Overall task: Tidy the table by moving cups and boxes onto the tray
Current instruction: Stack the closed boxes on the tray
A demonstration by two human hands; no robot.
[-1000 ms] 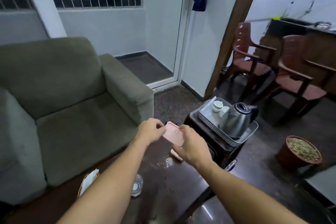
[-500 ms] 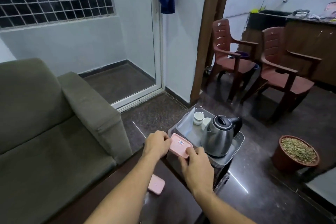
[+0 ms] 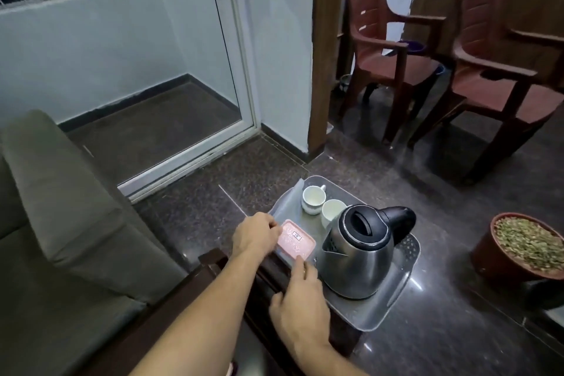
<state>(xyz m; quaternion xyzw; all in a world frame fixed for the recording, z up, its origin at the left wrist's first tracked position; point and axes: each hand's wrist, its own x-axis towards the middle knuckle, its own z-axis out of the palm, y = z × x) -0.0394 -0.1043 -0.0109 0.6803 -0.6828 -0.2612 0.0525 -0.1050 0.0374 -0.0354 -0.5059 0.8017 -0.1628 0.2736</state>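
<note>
A small pink box (image 3: pixel 296 241) lies flat on the near left part of the grey tray (image 3: pixel 396 281). My left hand (image 3: pixel 254 233) pinches the box's left edge with curled fingers. My right hand (image 3: pixel 300 308) reaches in from below, one straight fingertip touching the box's near corner. Two white cups (image 3: pixel 312 199) (image 3: pixel 332 211) stand at the tray's far end. A steel kettle (image 3: pixel 361 253) with a black lid and handle fills the tray's middle, just right of the box.
The tray sits on a small dark stand beside the dark wooden table edge (image 3: pixel 213 262). A grey sofa (image 3: pixel 61 223) is at left. A brown pot of seeds (image 3: pixel 525 244) stands on the floor at right; two brown plastic chairs (image 3: pixel 390 49) lie beyond.
Both hands carried the pink box from over the table to the tray and set it down beside the kettle. My view swung right and downward; the right hand slid back to a fingertip touch.
</note>
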